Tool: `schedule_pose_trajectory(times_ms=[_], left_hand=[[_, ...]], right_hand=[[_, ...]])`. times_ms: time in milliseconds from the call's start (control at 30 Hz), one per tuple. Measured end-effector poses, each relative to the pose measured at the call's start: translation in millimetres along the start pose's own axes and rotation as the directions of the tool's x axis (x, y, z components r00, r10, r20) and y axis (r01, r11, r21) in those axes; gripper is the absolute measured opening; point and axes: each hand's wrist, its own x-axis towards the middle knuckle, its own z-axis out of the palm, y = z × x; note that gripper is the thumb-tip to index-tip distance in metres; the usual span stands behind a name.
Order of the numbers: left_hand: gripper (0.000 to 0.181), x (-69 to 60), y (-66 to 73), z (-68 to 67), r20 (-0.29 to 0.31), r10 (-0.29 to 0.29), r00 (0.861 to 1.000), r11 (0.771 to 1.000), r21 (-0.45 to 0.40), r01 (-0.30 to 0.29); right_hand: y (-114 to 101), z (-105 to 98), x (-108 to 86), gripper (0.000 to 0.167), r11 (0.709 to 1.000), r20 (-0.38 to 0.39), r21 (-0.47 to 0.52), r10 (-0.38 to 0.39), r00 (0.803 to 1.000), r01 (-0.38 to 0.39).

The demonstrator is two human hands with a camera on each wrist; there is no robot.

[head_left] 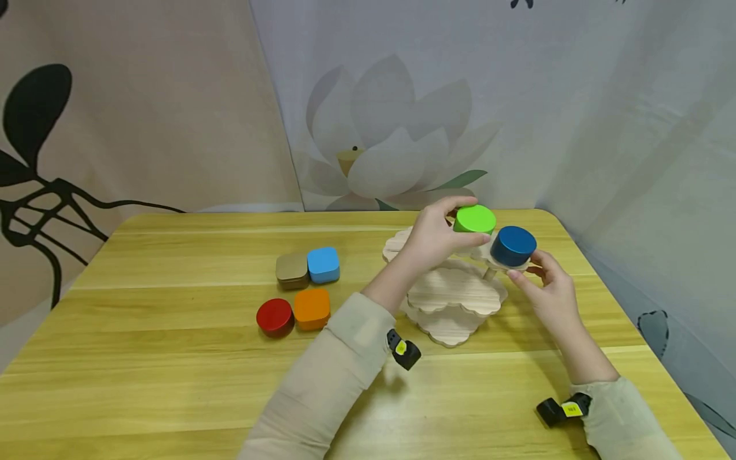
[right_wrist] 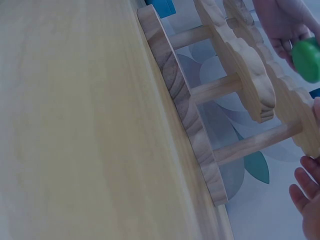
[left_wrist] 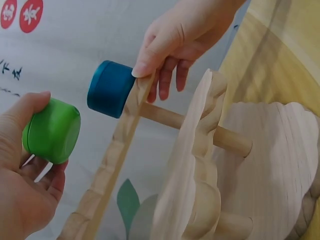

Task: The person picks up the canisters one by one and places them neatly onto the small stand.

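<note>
My left hand (head_left: 432, 233) holds a round green tin (head_left: 476, 218) between thumb and fingers. In the left wrist view the green tin (left_wrist: 52, 131) is apart from the top shelf of a tiered wooden stand (head_left: 454, 291) with scalloped edges. A round dark blue tin (head_left: 513, 246) sits on the top shelf at its right end. Beside that tin, my right hand (head_left: 551, 294) pinches the shelf's edge, thumb above and fingers below. The right wrist view shows the stand's shelves (right_wrist: 255, 75) joined by dowels, with the right hand (right_wrist: 312, 200) partly cut off.
Left of the stand, several tins lie on the wooden table (head_left: 144, 358): a gold one (head_left: 292, 271), a light blue one (head_left: 323, 264), a red round one (head_left: 275, 317) and an orange one (head_left: 312, 309). A printed curtain (head_left: 391, 128) hangs behind the table.
</note>
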Motion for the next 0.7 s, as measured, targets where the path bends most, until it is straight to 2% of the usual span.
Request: schedule_pose_trajectory(times_ms=[467, 700], left_hand=[[0.061, 13.4, -10.3, 9.9, -0.014, -0.071, 0.997, 0.997, 0.028, 0.072], [0.062, 15.3, -11.1, 12.1, -0.004, -0.074, 0.997, 0.996, 0.053, 0.074]], right_hand=[[0.0, 2.4, -0.1, 0.038, 1.000, 0.001, 0.008, -0.002, 1.000, 0.002], [17.2, 0.9, 1.1, 0.041, 1.000, -0.002, -0.005, 0.009, 1.000, -0.009]])
